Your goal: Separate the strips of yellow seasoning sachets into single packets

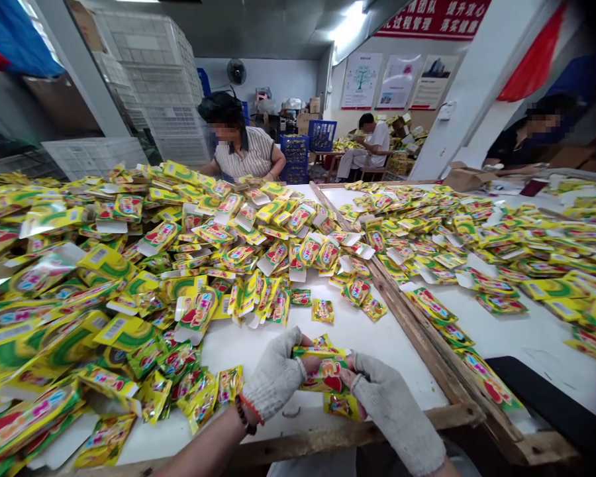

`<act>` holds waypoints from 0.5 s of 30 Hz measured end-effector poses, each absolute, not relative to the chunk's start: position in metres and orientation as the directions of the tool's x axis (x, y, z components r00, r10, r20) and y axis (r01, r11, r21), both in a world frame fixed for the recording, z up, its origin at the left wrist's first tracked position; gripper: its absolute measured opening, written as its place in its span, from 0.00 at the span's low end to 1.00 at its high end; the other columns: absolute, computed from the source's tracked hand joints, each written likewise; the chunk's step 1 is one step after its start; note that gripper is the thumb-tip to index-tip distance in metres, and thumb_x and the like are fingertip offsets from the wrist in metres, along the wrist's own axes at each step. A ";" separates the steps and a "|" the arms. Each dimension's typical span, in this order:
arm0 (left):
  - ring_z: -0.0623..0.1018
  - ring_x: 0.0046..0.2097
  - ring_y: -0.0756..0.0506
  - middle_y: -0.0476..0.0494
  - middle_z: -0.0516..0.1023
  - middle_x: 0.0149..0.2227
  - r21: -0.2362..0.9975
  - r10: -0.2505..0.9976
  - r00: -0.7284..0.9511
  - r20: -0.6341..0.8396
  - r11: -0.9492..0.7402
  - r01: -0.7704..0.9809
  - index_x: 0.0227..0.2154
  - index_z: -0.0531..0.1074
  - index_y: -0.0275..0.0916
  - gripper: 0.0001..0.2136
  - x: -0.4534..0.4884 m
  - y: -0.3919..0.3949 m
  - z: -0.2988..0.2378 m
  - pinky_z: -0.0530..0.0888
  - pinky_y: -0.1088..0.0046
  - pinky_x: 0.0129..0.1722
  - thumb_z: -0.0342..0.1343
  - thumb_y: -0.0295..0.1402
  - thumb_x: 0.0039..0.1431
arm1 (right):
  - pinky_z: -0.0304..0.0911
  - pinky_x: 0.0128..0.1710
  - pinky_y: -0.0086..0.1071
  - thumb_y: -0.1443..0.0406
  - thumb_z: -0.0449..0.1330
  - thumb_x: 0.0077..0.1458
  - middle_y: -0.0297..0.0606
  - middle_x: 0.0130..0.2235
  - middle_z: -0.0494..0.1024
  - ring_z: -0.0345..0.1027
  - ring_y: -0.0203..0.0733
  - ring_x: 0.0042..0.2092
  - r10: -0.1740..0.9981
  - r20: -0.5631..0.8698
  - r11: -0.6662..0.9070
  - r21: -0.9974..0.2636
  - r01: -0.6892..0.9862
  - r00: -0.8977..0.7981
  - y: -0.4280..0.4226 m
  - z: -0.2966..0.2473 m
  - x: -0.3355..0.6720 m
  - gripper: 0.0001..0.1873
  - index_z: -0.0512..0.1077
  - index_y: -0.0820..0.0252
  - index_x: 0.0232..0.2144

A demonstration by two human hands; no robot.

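Between my two gloved hands is a small yellow and green carton [328, 371] with red print, held level above the white tabletop [248, 344]. My left hand [278, 368] grips its left end, and my right hand [390, 397] pinches its right end. Both wear whitish knit gloves with bare fingertips. Just below the carton lies a yellow sachet [342, 405], partly hidden by the right hand. Another sachet [322, 311] rests flat beyond the carton. Several shiny sachets [203, 397] lie left of my left wrist, next to a carton with an open flap [197, 311].
A large heap of flattened and open cartons [248, 252] covers the left and far table. A wooden divider [407, 331] runs along the right, with more cartons [477, 245] beyond it. A dark flat object [541, 404] lies at right. Across the table sits a person [246, 149].
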State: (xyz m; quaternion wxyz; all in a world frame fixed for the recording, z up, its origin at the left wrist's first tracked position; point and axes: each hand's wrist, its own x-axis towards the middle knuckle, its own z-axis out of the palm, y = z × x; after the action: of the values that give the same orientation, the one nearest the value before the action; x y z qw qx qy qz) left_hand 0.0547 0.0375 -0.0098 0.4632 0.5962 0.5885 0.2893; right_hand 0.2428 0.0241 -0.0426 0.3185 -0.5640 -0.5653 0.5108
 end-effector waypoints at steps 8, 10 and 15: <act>0.74 0.37 0.47 0.46 0.73 0.38 0.673 0.983 0.126 -0.132 -0.004 0.740 0.40 0.67 0.39 0.12 -0.022 0.049 0.038 0.69 0.75 0.33 0.54 0.39 0.56 | 0.61 0.25 0.32 0.55 0.57 0.53 0.36 0.27 0.74 0.65 0.38 0.26 0.979 -0.096 -0.059 -0.977 -0.203 0.178 0.060 -0.027 0.288 0.09 0.69 0.52 0.28; 0.74 0.36 0.47 0.48 0.73 0.33 0.446 0.985 0.088 -0.150 -0.013 0.895 0.34 0.69 0.39 0.06 -0.042 0.039 0.041 0.68 0.74 0.34 0.53 0.34 0.55 | 0.65 0.30 0.33 0.53 0.58 0.52 0.37 0.39 0.75 0.69 0.39 0.33 0.943 -0.124 0.016 -0.911 -0.413 0.310 0.069 -0.029 0.304 0.11 0.70 0.49 0.37; 0.74 0.42 0.41 0.44 0.74 0.40 -0.030 0.958 0.100 -0.267 -0.112 0.993 0.38 0.70 0.41 0.13 -0.056 0.010 0.027 0.68 0.67 0.39 0.54 0.27 0.47 | 0.62 0.28 0.31 0.55 0.62 0.49 0.36 0.36 0.74 0.68 0.37 0.29 0.974 -0.201 -0.171 -0.954 -0.245 0.100 0.066 -0.041 0.281 0.16 0.70 0.55 0.39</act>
State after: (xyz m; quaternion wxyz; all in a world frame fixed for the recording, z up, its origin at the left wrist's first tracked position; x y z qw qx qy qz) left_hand -0.0564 0.0101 0.0266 0.0790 0.7374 0.6616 -0.1105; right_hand 0.2808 0.0659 -0.0410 0.5363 -0.5124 -0.3559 0.5685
